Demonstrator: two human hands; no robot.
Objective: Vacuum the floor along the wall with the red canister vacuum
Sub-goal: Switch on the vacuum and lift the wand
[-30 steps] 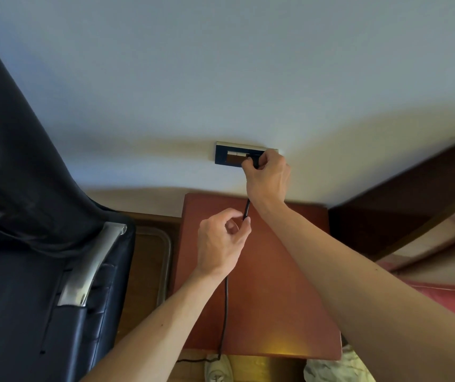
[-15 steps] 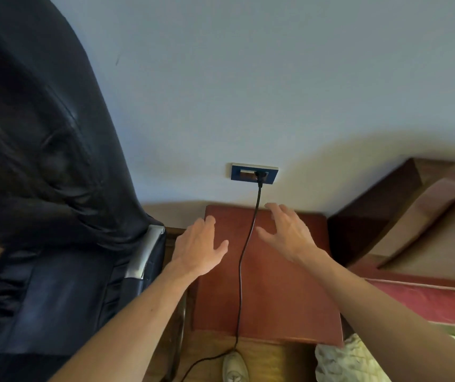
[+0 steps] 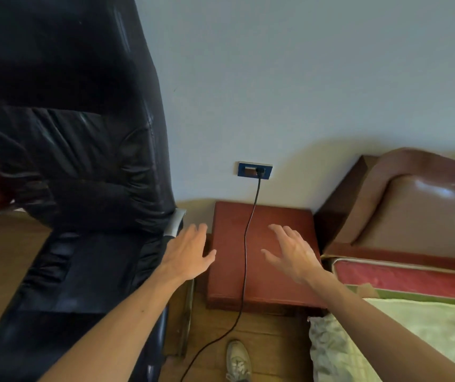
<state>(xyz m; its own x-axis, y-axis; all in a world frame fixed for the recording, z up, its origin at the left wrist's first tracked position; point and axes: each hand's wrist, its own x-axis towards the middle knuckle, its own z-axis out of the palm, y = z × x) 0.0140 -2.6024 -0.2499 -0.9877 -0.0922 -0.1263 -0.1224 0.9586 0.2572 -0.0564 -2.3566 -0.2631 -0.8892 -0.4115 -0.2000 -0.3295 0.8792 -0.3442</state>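
A black power cord (image 3: 245,244) is plugged into the blue wall socket (image 3: 254,170). It runs down over a red-brown bedside cabinet (image 3: 281,288) and onto the wooden floor. My left hand (image 3: 190,252) hovers open at the cabinet's left edge, holding nothing. On the other side of the cord my right hand (image 3: 292,252) is spread above the cabinet top, also holding nothing. The red canister vacuum is not in view.
A black leather chair (image 3: 77,188) with a metal armrest fills the left side. A bed with brown headboard (image 3: 419,205) and pale green cover (image 3: 403,340) stands right. A shoe (image 3: 238,361) rests on the wooden floor (image 3: 273,346) below the cabinet.
A second ago my right hand pushed the plug into the socket while the left held the cord. Both hands have let go and drawn back, open. The view has pulled away from the wall.
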